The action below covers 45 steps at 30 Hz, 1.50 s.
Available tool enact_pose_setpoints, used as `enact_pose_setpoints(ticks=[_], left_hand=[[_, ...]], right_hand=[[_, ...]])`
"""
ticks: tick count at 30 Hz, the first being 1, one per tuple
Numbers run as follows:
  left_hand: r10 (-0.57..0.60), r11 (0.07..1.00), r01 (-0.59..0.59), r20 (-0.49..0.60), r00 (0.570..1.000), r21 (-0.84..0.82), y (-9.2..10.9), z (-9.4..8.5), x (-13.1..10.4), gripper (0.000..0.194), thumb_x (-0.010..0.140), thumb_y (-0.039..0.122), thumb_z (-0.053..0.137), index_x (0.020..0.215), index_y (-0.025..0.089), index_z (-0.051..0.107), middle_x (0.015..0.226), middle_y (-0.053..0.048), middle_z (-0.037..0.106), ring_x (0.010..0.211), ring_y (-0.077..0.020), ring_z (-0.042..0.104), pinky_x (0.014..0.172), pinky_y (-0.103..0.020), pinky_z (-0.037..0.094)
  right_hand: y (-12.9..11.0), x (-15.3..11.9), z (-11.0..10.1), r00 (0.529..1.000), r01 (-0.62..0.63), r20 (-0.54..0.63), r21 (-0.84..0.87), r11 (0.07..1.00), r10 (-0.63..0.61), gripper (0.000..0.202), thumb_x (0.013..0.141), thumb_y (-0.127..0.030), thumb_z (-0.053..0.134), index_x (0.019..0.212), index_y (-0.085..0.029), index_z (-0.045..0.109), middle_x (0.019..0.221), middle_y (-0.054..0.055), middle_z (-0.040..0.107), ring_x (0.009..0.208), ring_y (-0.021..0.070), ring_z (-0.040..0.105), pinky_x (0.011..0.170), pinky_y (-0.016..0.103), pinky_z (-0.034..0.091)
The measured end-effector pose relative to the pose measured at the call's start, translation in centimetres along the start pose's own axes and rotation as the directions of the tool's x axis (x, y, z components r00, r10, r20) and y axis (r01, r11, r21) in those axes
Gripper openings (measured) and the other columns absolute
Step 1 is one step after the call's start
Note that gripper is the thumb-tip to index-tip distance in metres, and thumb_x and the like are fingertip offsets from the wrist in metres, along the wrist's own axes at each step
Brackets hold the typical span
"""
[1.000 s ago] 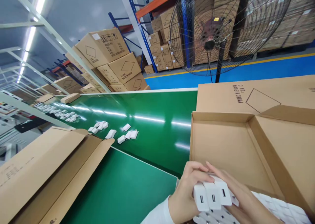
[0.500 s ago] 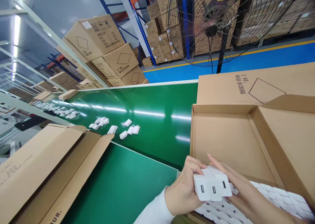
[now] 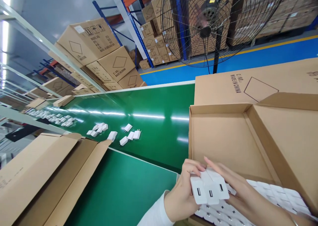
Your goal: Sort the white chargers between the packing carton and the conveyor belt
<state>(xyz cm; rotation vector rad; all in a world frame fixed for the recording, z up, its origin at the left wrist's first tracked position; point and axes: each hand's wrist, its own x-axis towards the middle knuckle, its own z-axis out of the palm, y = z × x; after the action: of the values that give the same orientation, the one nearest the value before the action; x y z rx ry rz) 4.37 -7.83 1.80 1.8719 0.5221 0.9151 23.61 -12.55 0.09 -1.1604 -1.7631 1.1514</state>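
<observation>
Both of my hands hold a row of three white USB chargers [image 3: 209, 189] at the lower middle. My left hand [image 3: 182, 193] grips the row from the left and my right hand [image 3: 238, 189] presses it from the right. Under them lies a layer of several white chargers [image 3: 270, 194] inside an open cardboard box [image 3: 223, 140], whose flaps stand up at the back and right. More white chargers [image 3: 129, 136] lie loose on the green conveyor belt [image 3: 149, 120].
Another open cardboard box [image 3: 49, 173] sits at the lower left. Further chargers [image 3: 54, 118] lie far up the belt. A large standing fan [image 3: 213, 24] and stacked cartons [image 3: 99, 57] stand beyond the belt, on a blue floor [image 3: 260, 59].
The view has shifted a little. My hands keep the three chargers together and have moved slightly left and down over the box.
</observation>
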Motion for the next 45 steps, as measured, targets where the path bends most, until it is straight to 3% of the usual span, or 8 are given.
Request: enact_pose_setpoints(ticks=[7, 11, 15, 20, 27, 33, 40, 45], left_hand=[[-0.081, 0.993, 0.075, -0.057, 0.995, -0.095, -0.5, 0.3, -0.3, 0.051, 0.070, 0.014, 0.069, 0.108, 0.026, 0.037, 0.108, -0.007, 0.044, 0.105, -0.0222, 0.050, 0.088, -0.038, 0.044], [-0.205, 0.962, 0.209, 0.041, 0.978, -0.174, 0.3, -1.7, 0.6, 0.052, 0.072, 0.021, 0.073, 0.108, 0.026, 0.036, 0.109, -0.005, 0.047, 0.106, -0.0218, 0.054, 0.087, -0.037, 0.045], [-0.417, 0.909, 0.401, 0.218, 0.882, 0.115, 2.2, -3.7, 3.4, 0.046, 0.077, 0.023, 0.068, 0.108, 0.023, 0.033, 0.099, -0.004, 0.052, 0.079, -0.0136, 0.057, 0.063, -0.025, 0.044], [-0.419, 0.588, 0.018, 0.285, 0.862, 0.809, 2.5, -2.6, 7.0, 0.018, 0.085, 0.010, 0.048, 0.102, 0.018, 0.045, 0.095, -0.007, 0.055, 0.082, -0.0204, 0.059, 0.069, -0.034, 0.043], [-0.634, 0.239, -0.134, 0.260, 0.728, 0.962, 0.6, 1.5, 9.0, 0.022, 0.086, 0.012, 0.047, 0.103, 0.014, 0.061, 0.096, -0.014, 0.063, 0.100, -0.0292, 0.057, 0.093, -0.047, 0.037], [-0.661, 0.254, -0.054, 0.214, 0.720, 0.966, -2.9, 4.5, 8.8, 0.028, 0.075, 0.020, 0.061, 0.101, 0.019, 0.069, 0.097, -0.012, 0.068, 0.111, -0.0319, 0.054, 0.113, -0.050, 0.005], [-0.671, 0.334, -0.209, 0.388, 0.632, 0.919, -0.8, 1.6, 9.4, 0.030, 0.072, 0.027, 0.064, 0.098, 0.011, 0.066, 0.100, -0.018, 0.069, 0.092, -0.0276, 0.066, 0.114, -0.041, 0.008], [-0.710, 0.488, -0.234, 0.539, 0.454, 0.841, 0.0, -0.4, 9.0, 0.025, 0.070, 0.030, 0.064, 0.090, 0.015, 0.066, 0.091, -0.009, 0.072, 0.089, -0.0230, 0.067, 0.110, -0.040, 0.024]], right_hand=[[-0.5, 0.2, -0.4, 0.999, 0.032, -0.029, -0.037, 0.999, -0.033, 0.062, 0.089, -0.023, 0.048, 0.146, -0.032, 0.025, 0.125, 0.009, 0.058, 0.111, 0.0222, 0.059, 0.087, 0.031, 0.053], [-0.3, 0.6, -2.0, 0.958, -0.075, -0.285, -0.121, 0.990, 0.038, 0.048, 0.082, -0.030, 0.057, 0.128, -0.027, 0.044, 0.087, 0.003, 0.063, 0.070, 0.0167, 0.061, 0.066, 0.029, 0.055], [0.2, 1.4, -4.5, 0.935, -0.232, -0.332, -0.308, 0.923, 0.124, 0.021, 0.076, -0.036, 0.063, 0.093, -0.026, 0.057, 0.076, 0.001, 0.062, 0.066, 0.0179, 0.059, 0.059, 0.028, 0.050], [1.1, 2.0, -5.5, 0.948, -0.255, -0.293, -0.467, 0.847, 0.125, 0.030, 0.079, -0.052, 0.061, 0.092, -0.026, 0.058, 0.089, 0.003, 0.063, 0.079, 0.0218, 0.062, 0.063, 0.031, 0.049], [0.8, 2.9, -3.0, 0.962, -0.273, -0.168, -0.502, 0.821, 0.216, 0.016, 0.079, -0.034, 0.059, 0.089, -0.025, 0.053, 0.081, 0.001, 0.066, 0.072, 0.0218, 0.063, 0.059, 0.031, 0.043], [0.6, 2.9, -1.9, 0.952, -0.300, -0.095, -0.463, 0.834, 0.290, 0.011, 0.079, -0.030, 0.055, 0.086, -0.024, 0.050, 0.080, 0.001, 0.067, 0.065, 0.0206, 0.062, 0.055, 0.029, 0.038], [0.4, 2.7, -1.8, 0.960, -0.274, -0.088, -0.484, 0.831, 0.265, 0.016, 0.080, -0.035, 0.059, 0.087, -0.022, 0.053, 0.082, 0.003, 0.067, 0.070, 0.0223, 0.062, 0.056, 0.029, 0.038], [0.6, 2.5, -2.1, 0.961, -0.207, 0.086, -0.399, 0.893, 0.261, 0.026, 0.080, -0.043, 0.061, 0.095, -0.023, 0.061, 0.091, 0.005, 0.069, 0.082, 0.0247, 0.063, 0.066, 0.032, 0.043]])
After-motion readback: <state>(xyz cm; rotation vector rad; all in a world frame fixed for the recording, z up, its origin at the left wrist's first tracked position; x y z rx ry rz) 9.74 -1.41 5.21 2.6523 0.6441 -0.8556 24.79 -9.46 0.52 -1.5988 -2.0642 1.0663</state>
